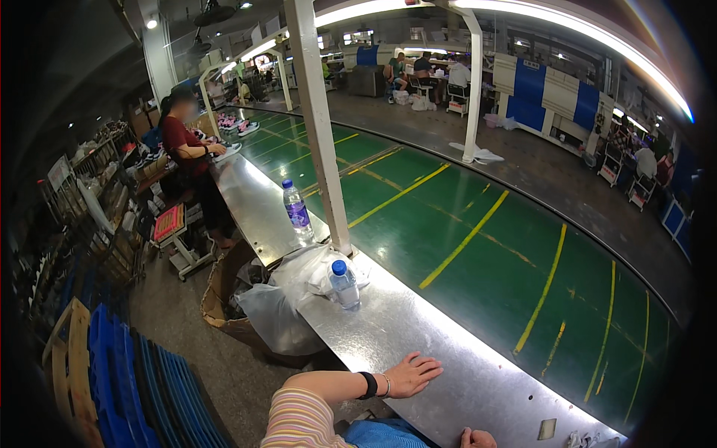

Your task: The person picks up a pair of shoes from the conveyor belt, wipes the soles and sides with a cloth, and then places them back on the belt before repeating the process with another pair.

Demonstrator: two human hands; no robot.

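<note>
I see the left hand [411, 375] spread open on the counter [399, 321], lower centre, but cannot tell whether the right hand [479, 439], bottom edge, is closed.

The person shows 2 bare hands: 1 L hand [413, 375], 1 R hand [478, 439] (partly cut off). On the L wrist — 1 blk band [368, 384], 1 thin bracelet [386, 385]. On the metal worktop [388, 321] stand 2 bottles [344, 290] w/ blue caps [339, 266], 1 w/ a purple label [299, 216]. Beside it: 1 cardboard box [216, 302], 1 standing co-worker [185, 138], 1 wheeled stand [178, 237]. In bkgd, centre group — min. 3 seated ppl [458, 75]. Far shoes [248, 129]: several, too small for an exact no.
</note>
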